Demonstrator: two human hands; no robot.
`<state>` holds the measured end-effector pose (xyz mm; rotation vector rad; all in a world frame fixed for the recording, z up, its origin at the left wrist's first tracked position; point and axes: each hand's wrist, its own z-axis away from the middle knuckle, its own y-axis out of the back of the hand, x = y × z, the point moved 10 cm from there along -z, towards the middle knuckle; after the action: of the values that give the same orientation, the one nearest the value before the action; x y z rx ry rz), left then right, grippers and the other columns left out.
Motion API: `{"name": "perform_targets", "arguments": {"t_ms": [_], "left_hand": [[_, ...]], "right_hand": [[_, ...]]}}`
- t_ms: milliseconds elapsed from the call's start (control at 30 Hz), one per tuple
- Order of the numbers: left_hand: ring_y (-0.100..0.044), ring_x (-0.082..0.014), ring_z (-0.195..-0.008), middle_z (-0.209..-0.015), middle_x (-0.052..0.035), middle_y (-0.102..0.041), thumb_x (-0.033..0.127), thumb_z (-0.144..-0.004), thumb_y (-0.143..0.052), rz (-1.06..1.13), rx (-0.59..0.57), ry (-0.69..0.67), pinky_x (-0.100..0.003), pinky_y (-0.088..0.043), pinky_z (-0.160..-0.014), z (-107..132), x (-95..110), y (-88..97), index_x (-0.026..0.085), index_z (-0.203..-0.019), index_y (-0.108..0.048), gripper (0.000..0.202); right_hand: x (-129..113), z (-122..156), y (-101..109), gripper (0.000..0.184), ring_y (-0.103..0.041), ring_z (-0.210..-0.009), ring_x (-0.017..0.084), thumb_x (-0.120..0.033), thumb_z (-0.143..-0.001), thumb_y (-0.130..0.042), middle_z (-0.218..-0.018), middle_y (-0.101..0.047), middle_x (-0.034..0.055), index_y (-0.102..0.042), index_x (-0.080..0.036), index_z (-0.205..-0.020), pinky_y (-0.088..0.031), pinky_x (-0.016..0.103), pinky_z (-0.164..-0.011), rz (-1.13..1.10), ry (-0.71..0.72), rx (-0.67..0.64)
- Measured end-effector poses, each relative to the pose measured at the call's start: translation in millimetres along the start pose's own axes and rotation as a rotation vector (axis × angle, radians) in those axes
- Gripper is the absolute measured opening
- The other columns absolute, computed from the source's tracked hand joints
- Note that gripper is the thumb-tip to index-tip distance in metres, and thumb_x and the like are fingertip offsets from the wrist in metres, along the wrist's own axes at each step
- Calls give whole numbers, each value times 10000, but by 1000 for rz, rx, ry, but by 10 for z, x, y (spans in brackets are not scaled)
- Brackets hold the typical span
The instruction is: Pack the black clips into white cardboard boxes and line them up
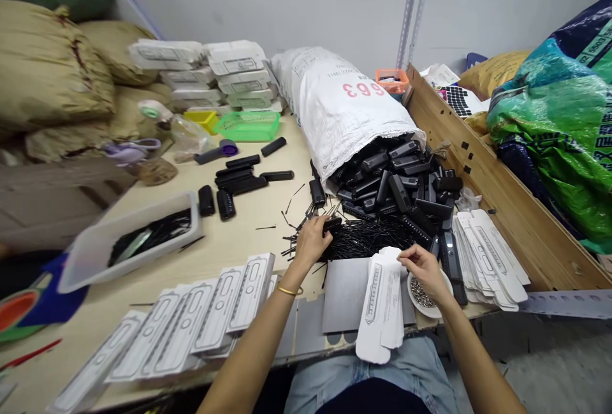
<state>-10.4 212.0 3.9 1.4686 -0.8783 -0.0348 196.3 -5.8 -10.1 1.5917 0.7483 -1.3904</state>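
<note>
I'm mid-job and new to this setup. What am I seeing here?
No machine here: these are a person's bare hands, seen by one head-worn camera looking forward and down. On the table, a white sack lies open, black cases spilling out beside a heap of thin black sticks. White boxes stand in a row at left. The left hand touches a black piece; whether it grips is unclear. The right hand pinches flat cartons at their top edge.

Casings (399,194) block ahead; tabletop (239,235) passable leftward.
</note>
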Motion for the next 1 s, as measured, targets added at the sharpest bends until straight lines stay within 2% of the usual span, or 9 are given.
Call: {"name": "perform_targets", "arguments": {"t_ms": [100,167,200,267,333,433,533,700,1000], "left_hand": [[-527,-241,-1027,-1055,-78,-613,240,-764,-568,84,72,14,-376,-397,-949,107,54,140,190,-1097,-577,337],[-549,-234,-1008,-1047,-76,-628,306,-732,-638,348,159,120,-383,-412,-940,201,14,219,187,-1066,-596,357],[-562,-226,-998,-1047,-75,-634,326,-708,-672,571,208,206,-382,-418,-938,264,-33,218,182,-1056,-603,383],[-582,-210,-992,-1058,-75,-642,355,-695,-698,1122,256,410,-377,-439,-926,412,-93,50,175,-1047,-607,406],[-589,-194,-1007,-1083,-77,-643,376,-764,-644,1608,204,600,-366,-469,-904,549,12,-236,174,-1044,-602,348],[-605,-178,-1001,-1073,-87,-654,335,-872,-521,2006,72,809,-350,-505,-881,721,269,-533,156,-1027,-600,249],[-623,-170,-985,-1049,-106,-663,243,-908,-460,2098,30,868,-331,-517,-881,810,369,-614,131,-1070,-584,232],[-630,-182,-994,-1062,-110,-661,222,-893,-492,2083,40,834,-336,-522,-886,837,353,-619,148,-1142,-559,269],[-620,-191,-1013,-1065,-107,-660,221,-885,-509,2066,66,842,-341,-522,-894,871,363,-621,151,-1133,-569,264]], "right_hand": [[-121,-83,-253,197,-575,-758,159,-354,-768,-628,-794,-618,31,-578,-164,-781,-463,284,-711,-203,-5,-20],[-157,-110,-377,208,-586,-775,159,-357,-755,-652,-809,-628,34,-577,-165,-785,-475,291,-730,-280,-13,-20],[-167,-117,-428,213,-592,-782,159,-358,-751,-658,-819,-634,34,-583,-167,-809,-480,293,-735,-305,-15,-18],[-184,-122,-529,229,-604,-799,159,-357,-756,-657,-850,-644,37,-605,-173,-882,-488,295,-744,-323,-14,-24],[-209,-118,-628,227,-611,-825,162,-350,-776,-637,-882,-654,42,-630,-179,-926,-488,300,-763,-288,0,-39],[-270,-96,-707,180,-616,-844,169,-331,-801,-601,-876,-667,43,-661,-182,-881,-484,311,-789,-188,45,-9],[-351,-51,-694,168,-620,-828,173,-315,-815,-574,-859,-675,38,-668,-189,-874,-485,314,-779,-79,86,75],[-522,19,-678,185,-612,-870,177,-271,-853,-513,-905,-675,39,-679,-211,-906,-474,318,-800,-15,170,125],[-498,13,-666,124,-594,-786,152,-282,-848,-545,-828,-649,19,-624,-186,-852,-455,276,-745,9,113,193]]}}
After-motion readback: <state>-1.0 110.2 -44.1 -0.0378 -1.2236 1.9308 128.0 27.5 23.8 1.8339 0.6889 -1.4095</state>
